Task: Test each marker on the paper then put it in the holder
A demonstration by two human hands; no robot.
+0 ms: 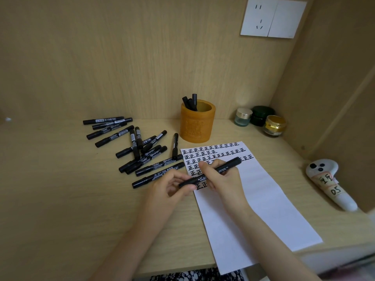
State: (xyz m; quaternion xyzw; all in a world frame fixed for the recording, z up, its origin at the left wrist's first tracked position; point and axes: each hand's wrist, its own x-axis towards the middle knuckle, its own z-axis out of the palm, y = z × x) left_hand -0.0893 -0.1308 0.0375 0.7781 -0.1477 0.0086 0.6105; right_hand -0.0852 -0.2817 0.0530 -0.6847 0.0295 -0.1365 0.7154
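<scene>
- We see loose markers (140, 147) piled on the desk at 10 o'clock from the hands.
- left hand (168, 187): pinches the marker's 8 o'clock end.
- holder (197, 126): 12 o'clock, with stored markers (190, 101) inside.
- marker (229, 164): over the paper's written rows.
- right hand (225, 179): clamped on its barrel.
- paper (263, 199): flat under both hands.
- jars (259, 119): 1 o'clock.

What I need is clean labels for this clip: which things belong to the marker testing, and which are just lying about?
Job: black marker gripped by left hand and right hand; white paper sheet with black characters; orange carved cylindrical holder; pile of loose black markers.
Lying about: silver-lidded clear glass jar; dark green jar; gold-lidded jar; white labelled handheld controller; white wall socket.
</scene>
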